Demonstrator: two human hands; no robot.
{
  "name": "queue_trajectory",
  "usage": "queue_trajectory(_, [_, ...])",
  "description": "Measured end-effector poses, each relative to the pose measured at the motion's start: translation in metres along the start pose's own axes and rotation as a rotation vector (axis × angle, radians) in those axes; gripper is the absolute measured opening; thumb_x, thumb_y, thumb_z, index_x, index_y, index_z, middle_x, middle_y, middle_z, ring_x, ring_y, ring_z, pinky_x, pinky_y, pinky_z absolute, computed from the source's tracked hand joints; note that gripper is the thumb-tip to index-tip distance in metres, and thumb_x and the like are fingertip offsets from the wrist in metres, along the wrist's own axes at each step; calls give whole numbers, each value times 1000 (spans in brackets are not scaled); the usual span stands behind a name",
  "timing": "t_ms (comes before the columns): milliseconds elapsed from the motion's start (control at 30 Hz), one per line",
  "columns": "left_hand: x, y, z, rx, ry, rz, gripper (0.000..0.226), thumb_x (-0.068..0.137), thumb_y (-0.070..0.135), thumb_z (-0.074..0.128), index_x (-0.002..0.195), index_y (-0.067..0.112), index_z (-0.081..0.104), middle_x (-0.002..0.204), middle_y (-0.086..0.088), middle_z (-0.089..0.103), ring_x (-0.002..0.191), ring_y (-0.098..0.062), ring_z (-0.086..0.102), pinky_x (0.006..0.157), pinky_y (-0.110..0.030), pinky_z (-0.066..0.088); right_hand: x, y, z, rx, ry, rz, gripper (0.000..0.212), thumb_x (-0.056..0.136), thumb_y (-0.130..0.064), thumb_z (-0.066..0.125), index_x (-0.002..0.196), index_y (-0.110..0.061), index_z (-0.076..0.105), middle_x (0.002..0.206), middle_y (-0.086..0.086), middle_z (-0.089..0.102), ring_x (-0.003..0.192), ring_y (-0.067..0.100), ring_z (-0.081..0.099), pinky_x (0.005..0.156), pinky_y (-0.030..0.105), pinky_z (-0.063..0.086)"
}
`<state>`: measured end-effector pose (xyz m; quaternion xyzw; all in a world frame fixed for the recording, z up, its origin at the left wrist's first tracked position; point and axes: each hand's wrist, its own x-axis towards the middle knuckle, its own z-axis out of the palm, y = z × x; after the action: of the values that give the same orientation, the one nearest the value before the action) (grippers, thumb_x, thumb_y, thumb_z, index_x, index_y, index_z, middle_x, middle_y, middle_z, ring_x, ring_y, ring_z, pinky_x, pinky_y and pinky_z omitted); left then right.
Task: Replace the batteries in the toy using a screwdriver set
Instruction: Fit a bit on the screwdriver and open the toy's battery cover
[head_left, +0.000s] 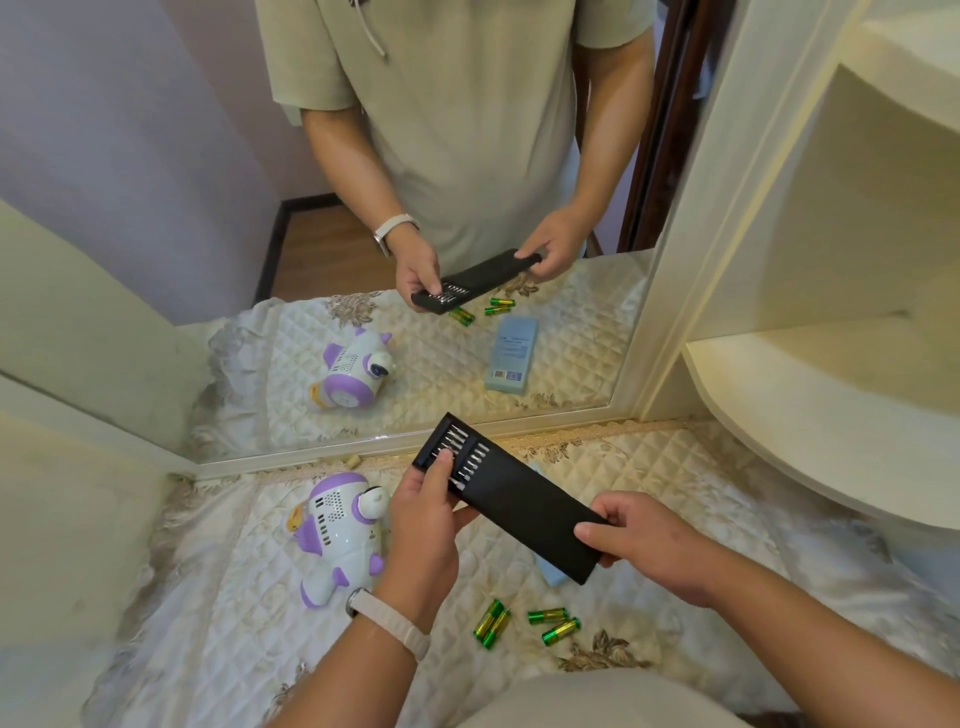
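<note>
I hold a black screwdriver set (524, 506) above the table, its tray slid partly out of the black sleeve so rows of metal bits (460, 452) show. My left hand (423, 525) grips the open tray end, thumb lying on the bits. My right hand (644, 543) grips the sleeve's near end. A white and purple toy (337, 535) lies on its side at the left. Several green and gold batteries (524, 623) lie on the cloth below the set.
A quilted cream cloth (234, 613) covers the table. A mirror (467, 208) stands at the back and repeats the scene. A light blue box (551, 574) lies partly hidden under the set. Cream curved shelves (831, 415) jut out at the right.
</note>
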<state>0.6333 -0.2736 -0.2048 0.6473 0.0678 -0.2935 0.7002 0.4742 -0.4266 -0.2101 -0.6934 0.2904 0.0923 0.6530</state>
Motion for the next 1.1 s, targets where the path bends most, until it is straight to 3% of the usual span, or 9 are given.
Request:
queue_trajectory(200, [2, 7, 7, 85, -99, 110, 16, 100, 16, 55, 115, 14, 59, 102, -4, 76, 91, -20, 73, 64, -35, 58, 14, -23, 6, 48, -67, -3, 11, 92, -8, 61, 81, -7, 58, 67, -1, 64, 62, 8, 62, 58, 23, 52])
queue_trajectory(333, [3, 3, 6, 93, -54, 105, 14, 100, 16, 54, 113, 14, 60, 101, -5, 76, 88, -19, 73, 64, -34, 58, 21, -26, 13, 30, -61, 5, 15, 91, -16, 64, 79, -10, 58, 62, -4, 63, 58, 9, 60, 57, 27, 50])
queue_trajectory(567, [7, -6, 1, 76, 5, 53, 18, 101, 19, 53, 116, 10, 61, 104, -10, 75, 90, -24, 73, 61, -34, 57, 18, -28, 12, 21, -88, -17, 18, 94, -11, 59, 77, -9, 54, 64, -3, 57, 52, 1, 54, 52, 16, 44])
queue_trajectory(667, [7, -9, 2, 66, 0, 32, 16, 101, 18, 53, 111, 9, 61, 98, -9, 75, 83, -20, 73, 59, -32, 57, 17, -23, 10, 15, -100, 3, 16, 94, -13, 59, 80, -7, 54, 66, -1, 59, 55, 5, 55, 54, 20, 46])
queue_trajectory(833, [12, -10, 2, 44, 37, 4, 12, 102, 16, 51, 104, 10, 61, 91, -7, 73, 73, -14, 70, 55, -30, 56, 11, -10, 6, 38, -105, 45, 24, 95, -11, 59, 71, -13, 51, 55, -12, 58, 52, 3, 53, 53, 19, 43])
queue_trajectory(1000, [24, -3, -6, 71, 14, 22, 12, 102, 17, 51, 107, 11, 61, 93, -7, 73, 80, -17, 72, 62, -35, 59, 4, 3, -4, 69, -146, 95, 23, 94, -11, 59, 72, -13, 53, 57, -10, 60, 54, 4, 55, 55, 21, 45])
queue_trajectory(1100, [28, 2, -6, 32, 63, 27, 13, 103, 17, 50, 109, 11, 59, 92, -4, 72, 80, -17, 70, 57, -30, 58, 2, 10, -15, 94, -149, 131, 25, 93, -10, 60, 70, -14, 51, 58, -10, 58, 54, 3, 54, 55, 18, 43])
